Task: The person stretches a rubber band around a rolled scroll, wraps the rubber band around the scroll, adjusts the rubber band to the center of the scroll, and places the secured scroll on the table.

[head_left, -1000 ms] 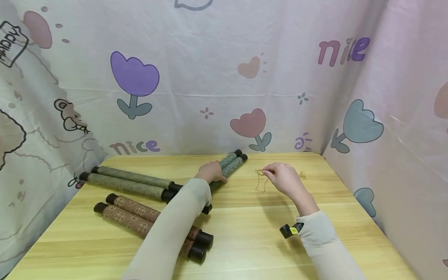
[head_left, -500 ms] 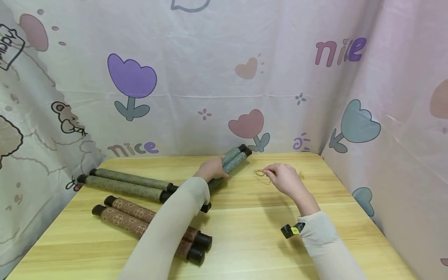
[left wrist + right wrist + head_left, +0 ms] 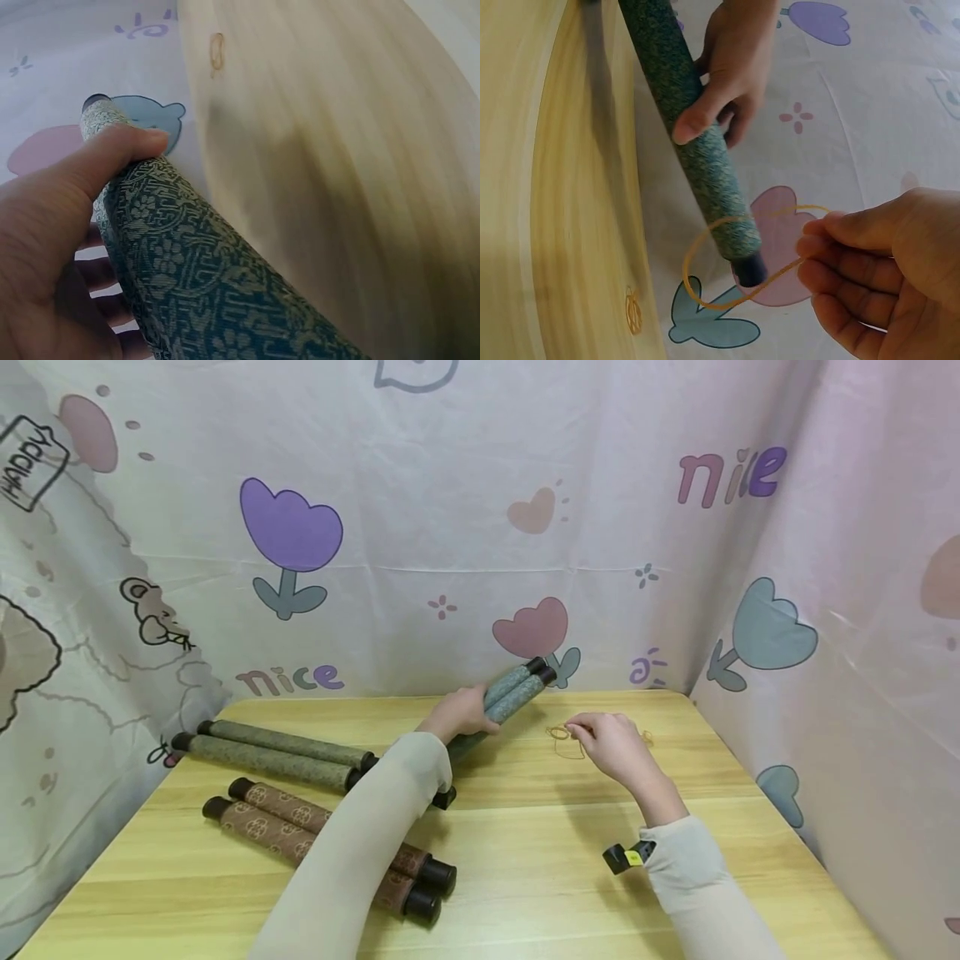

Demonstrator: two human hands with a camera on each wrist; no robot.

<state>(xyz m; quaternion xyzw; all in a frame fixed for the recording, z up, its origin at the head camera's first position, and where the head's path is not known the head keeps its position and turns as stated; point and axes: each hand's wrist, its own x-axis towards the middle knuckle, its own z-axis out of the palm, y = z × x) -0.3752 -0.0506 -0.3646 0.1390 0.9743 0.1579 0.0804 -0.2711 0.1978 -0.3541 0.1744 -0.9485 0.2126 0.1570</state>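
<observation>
My left hand [image 3: 459, 714] grips a side-by-side pair of teal patterned scrolls [image 3: 517, 693] around their middle, thumb on top. Their black-capped far ends are tilted up off the table, toward the right. To the right, my right hand [image 3: 615, 745] pinches a thin yellow rubber band [image 3: 687, 262] between thumb and fingertips. In the right wrist view its loop hangs wide and overlaps the capped scroll end [image 3: 748, 271]. The near part of the scrolls is hidden behind my left forearm in the head view.
Two olive-green scrolls [image 3: 270, 760] lie at the back left of the wooden table [image 3: 525, 860]. Two brown flower-patterned scrolls [image 3: 262, 831] lie in front of them, partly under my left arm. Another rubber band [image 3: 633, 311] lies on the table. A printed curtain [image 3: 420, 527] stands behind.
My left hand has raised the far ends of the teal scrolls and shifted them slightly right, toward my right hand. The right hand stays nearly still, the rubber band's loop swaying.
</observation>
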